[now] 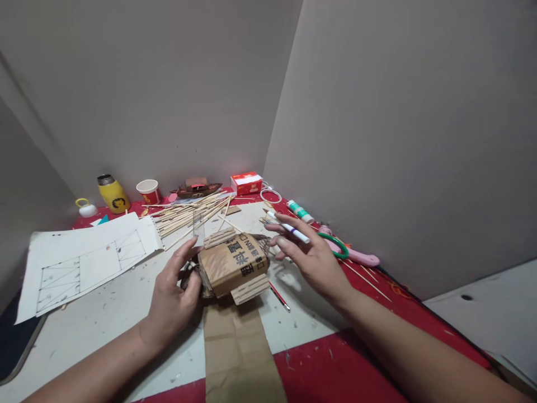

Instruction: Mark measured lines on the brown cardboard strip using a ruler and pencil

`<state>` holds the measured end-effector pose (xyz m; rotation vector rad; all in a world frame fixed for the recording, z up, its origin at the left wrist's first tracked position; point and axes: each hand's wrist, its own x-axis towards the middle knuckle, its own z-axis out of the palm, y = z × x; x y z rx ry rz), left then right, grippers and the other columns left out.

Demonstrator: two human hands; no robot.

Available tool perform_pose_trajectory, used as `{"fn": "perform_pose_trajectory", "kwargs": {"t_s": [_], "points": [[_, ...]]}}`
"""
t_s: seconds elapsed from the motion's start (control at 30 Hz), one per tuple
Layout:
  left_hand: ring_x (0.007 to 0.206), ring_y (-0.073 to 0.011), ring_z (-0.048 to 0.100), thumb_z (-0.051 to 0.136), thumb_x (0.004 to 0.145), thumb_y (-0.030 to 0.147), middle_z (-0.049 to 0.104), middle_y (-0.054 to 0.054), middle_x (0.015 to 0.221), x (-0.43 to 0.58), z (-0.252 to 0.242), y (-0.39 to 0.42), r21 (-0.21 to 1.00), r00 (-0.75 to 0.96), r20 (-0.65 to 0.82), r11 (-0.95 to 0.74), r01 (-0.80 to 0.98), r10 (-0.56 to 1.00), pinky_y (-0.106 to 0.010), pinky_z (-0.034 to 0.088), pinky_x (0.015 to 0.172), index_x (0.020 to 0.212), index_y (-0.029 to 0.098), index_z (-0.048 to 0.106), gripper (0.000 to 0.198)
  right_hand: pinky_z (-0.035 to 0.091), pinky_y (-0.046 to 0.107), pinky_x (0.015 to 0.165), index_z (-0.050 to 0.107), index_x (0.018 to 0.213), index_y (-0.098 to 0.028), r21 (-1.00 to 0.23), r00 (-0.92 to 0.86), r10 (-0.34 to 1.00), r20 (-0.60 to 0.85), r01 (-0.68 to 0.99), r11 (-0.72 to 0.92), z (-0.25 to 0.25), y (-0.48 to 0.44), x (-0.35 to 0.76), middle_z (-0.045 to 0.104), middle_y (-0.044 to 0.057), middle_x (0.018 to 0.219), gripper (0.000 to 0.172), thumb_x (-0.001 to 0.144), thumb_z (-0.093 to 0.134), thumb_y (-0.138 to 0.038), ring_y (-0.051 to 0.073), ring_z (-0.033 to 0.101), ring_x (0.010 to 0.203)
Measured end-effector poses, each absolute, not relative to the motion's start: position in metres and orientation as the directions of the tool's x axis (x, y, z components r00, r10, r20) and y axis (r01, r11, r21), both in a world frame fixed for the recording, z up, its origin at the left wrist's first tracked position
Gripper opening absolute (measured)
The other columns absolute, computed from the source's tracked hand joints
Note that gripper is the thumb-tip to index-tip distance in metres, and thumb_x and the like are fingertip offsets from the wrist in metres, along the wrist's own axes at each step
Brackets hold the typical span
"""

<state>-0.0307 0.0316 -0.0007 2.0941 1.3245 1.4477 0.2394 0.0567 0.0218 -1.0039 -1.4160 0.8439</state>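
Note:
A cardboard model boat sits at the middle of the table, its brown roof printed with black characters. Slatted strips of thin sticks jut out from both long sides of the roof. My left hand grips the boat's left end between thumb and fingers. Held between the fingers of my right hand is a white pen with a purple band, its dark tip pointing away to the upper left. The right fingertips are near the boat's right end; whether they touch it I cannot tell.
Brown paper lies in front, a red pencil beside the boat. Further back are thin sticks, another model boat, a paper cup, a yellow bottle and a red box. A drawing sheet lies left, a glue stick right.

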Motion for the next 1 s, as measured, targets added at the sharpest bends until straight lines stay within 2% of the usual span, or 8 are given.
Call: {"fn": "perform_pose_trajectory", "kwargs": {"t_s": [0.13, 0.3, 0.43, 0.6, 0.83, 1.0], "points": [[0.111, -0.0219, 0.069, 0.052, 0.088, 0.011, 0.068, -0.009, 0.125, -0.031, -0.003, 0.031, 0.622, 0.1, 0.618, -0.564, 0.543, 0.779, -0.039, 0.057, 0.094, 0.141, 0.024, 0.05, 0.054, 0.062, 0.032, 0.067, 0.058, 0.131, -0.025, -0.946, -0.058, 0.952, 0.302, 0.106, 0.307, 0.02, 0.054, 0.235, 0.069, 0.013, 0.124, 0.048, 0.086, 0.069, -0.037, 0.02, 0.07, 0.095], [0.113, -0.0214, 0.067, 0.051, 0.088, 0.007, 0.066, -0.009, 0.128, -0.031, -0.006, 0.03, 0.576, 0.137, 0.66, -0.615, 0.539, 0.739, -0.04, 0.056, 0.096, 0.143, 0.027, 0.047, 0.059, 0.062, 0.034, 0.073, 0.061, 0.125, -0.023, -0.953, -0.071, 0.96, 0.269, 0.124, 0.277, 0.016, 0.054, 0.232, 0.073, 0.01, 0.116, 0.045, 0.082, 0.07, -0.03, 0.019, 0.072, 0.092], [0.114, -0.0209, 0.065, 0.052, 0.088, 0.004, 0.065, -0.007, 0.13, -0.031, -0.005, 0.028, 0.534, 0.177, 0.685, -0.652, 0.538, 0.707, -0.039, 0.056, 0.096, 0.147, 0.032, 0.043, 0.066, 0.062, 0.036, 0.079, 0.065, 0.12, -0.023, -0.952, -0.054, 0.964, 0.259, 0.154, 0.264, 0.014, 0.055, 0.231, 0.074, 0.009, 0.116, 0.041, 0.08, 0.07, -0.026, 0.021, 0.073, 0.098], [0.115, -0.0201, 0.064, 0.051, 0.086, 0.003, 0.066, -0.004, 0.129, -0.029, 0.0, 0.025, 0.474, 0.227, 0.714, -0.696, 0.539, 0.662, -0.038, 0.055, 0.098, 0.149, 0.036, 0.039, 0.072, 0.059, 0.039, 0.092, 0.066, 0.117, -0.021, -0.96, -0.087, 0.971, 0.223, 0.155, 0.234, 0.013, 0.055, 0.228, 0.073, 0.009, 0.121, 0.039, 0.079, 0.072, -0.027, 0.023, 0.071, 0.108], [0.115, -0.0215, 0.065, 0.05, 0.086, 0.001, 0.067, -0.008, 0.127, -0.028, 0.0, 0.024, 0.444, 0.262, 0.728, -0.728, 0.523, 0.633, -0.041, 0.054, 0.101, 0.148, 0.03, 0.041, 0.068, 0.06, 0.034, 0.087, 0.068, 0.108, -0.02, -0.978, -0.132, 0.977, 0.169, 0.101, 0.183, 0.013, 0.054, 0.225, 0.077, 0.007, 0.107, 0.037, 0.073, 0.077, -0.024, 0.021, 0.074, 0.1], [0.126, -0.0226, 0.059, 0.051, 0.088, 0.003, 0.062, -0.008, 0.137, -0.028, 0.002, 0.023, 0.45, 0.287, 0.701, -0.717, 0.532, 0.653, -0.042, 0.051, 0.106, 0.149, 0.031, 0.039, 0.068, 0.061, 0.032, 0.075, 0.07, 0.105, -0.019, -0.981, -0.098, 0.98, 0.171, 0.077, 0.179, 0.013, 0.054, 0.225, 0.078, 0.007, 0.099, 0.034, 0.073, 0.077, -0.026, 0.021, 0.075, 0.09]]}}
